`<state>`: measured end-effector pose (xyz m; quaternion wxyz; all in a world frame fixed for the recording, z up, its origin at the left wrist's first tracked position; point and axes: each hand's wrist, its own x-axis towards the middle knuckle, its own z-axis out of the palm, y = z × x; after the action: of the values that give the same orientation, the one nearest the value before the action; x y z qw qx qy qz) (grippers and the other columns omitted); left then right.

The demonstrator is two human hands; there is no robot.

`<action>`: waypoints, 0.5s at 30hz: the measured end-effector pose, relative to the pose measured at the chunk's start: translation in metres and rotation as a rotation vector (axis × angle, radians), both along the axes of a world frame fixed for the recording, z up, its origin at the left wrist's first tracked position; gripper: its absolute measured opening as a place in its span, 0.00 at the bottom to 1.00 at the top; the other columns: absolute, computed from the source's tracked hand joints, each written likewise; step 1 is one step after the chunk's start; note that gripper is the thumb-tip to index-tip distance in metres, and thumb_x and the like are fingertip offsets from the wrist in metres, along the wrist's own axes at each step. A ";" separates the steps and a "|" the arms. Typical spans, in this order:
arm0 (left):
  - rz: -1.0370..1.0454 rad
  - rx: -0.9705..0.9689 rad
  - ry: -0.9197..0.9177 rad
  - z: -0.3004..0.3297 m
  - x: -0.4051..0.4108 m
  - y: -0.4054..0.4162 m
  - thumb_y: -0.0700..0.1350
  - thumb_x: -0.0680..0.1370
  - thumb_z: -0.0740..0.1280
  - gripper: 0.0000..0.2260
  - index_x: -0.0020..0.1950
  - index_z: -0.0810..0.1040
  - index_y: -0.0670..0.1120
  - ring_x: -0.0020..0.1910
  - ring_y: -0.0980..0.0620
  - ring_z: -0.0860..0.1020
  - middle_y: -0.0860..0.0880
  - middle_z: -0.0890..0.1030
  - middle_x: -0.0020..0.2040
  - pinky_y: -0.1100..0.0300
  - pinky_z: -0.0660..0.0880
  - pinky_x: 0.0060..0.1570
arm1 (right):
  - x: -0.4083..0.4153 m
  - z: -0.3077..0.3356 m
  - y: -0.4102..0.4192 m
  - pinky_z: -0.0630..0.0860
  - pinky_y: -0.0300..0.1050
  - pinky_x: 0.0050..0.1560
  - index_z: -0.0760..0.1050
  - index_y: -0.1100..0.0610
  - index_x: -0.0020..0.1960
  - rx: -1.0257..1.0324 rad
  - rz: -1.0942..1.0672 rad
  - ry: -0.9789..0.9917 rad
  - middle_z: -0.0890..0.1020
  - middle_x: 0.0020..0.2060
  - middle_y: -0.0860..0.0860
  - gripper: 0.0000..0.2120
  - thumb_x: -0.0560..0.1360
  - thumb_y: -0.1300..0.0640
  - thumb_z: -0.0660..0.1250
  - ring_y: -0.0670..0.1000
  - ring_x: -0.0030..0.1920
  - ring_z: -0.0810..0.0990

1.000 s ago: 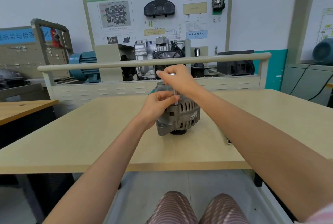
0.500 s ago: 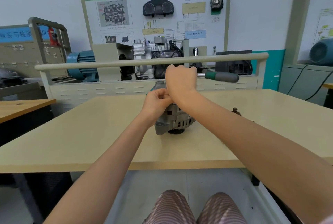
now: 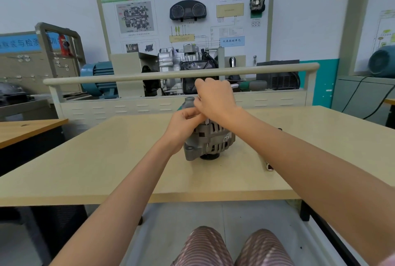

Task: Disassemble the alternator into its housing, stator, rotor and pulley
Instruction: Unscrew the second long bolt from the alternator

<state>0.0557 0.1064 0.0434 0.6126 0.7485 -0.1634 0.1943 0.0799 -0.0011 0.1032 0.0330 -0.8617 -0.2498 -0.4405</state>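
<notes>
On the beige worktop (image 3: 106,158), mid-surface and well back from its near edge, we see one grey ribbed alternator (image 3: 208,141) standing pulley-down. Our left hand (image 3: 183,124) pinches at its top; our right hand (image 3: 215,100) grips a green-handled tool (image 3: 252,85) above. Bare worktop lies either side.

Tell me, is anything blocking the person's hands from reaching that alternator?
Nothing visible does. Both the left hand and right hand are already at the top of the alternator, which stands on the table.
</notes>
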 end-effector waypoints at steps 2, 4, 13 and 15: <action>0.004 -0.034 0.001 -0.003 0.001 -0.001 0.41 0.79 0.67 0.06 0.47 0.83 0.48 0.41 0.61 0.81 0.55 0.85 0.40 0.70 0.74 0.38 | 0.003 0.002 -0.003 0.63 0.45 0.42 0.68 0.54 0.39 0.084 0.118 0.086 0.74 0.34 0.49 0.07 0.75 0.55 0.59 0.54 0.39 0.74; 0.010 -0.058 0.006 -0.005 0.002 -0.002 0.41 0.78 0.67 0.06 0.49 0.83 0.48 0.43 0.60 0.82 0.54 0.85 0.43 0.70 0.75 0.39 | 0.005 0.004 -0.004 0.60 0.43 0.38 0.63 0.54 0.32 0.183 0.268 0.236 0.68 0.27 0.47 0.13 0.74 0.56 0.61 0.52 0.35 0.70; -0.042 -0.045 0.077 0.004 0.003 -0.002 0.42 0.77 0.68 0.08 0.56 0.82 0.48 0.40 0.64 0.81 0.57 0.85 0.42 0.72 0.74 0.38 | 0.015 0.003 -0.016 0.66 0.45 0.41 0.67 0.59 0.32 0.679 0.608 0.628 0.67 0.30 0.56 0.15 0.75 0.57 0.62 0.50 0.34 0.66; -0.044 -0.023 0.092 0.005 0.004 -0.001 0.43 0.77 0.69 0.07 0.54 0.82 0.51 0.40 0.64 0.81 0.58 0.85 0.42 0.72 0.74 0.38 | 0.017 0.001 -0.021 0.65 0.45 0.42 0.68 0.59 0.33 0.685 0.608 0.627 0.67 0.31 0.57 0.13 0.75 0.58 0.62 0.51 0.35 0.66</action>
<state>0.0596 0.1052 0.0484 0.6322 0.7458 -0.1493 0.1480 0.0966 -0.0219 0.1044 0.5097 -0.7807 -0.3078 -0.1894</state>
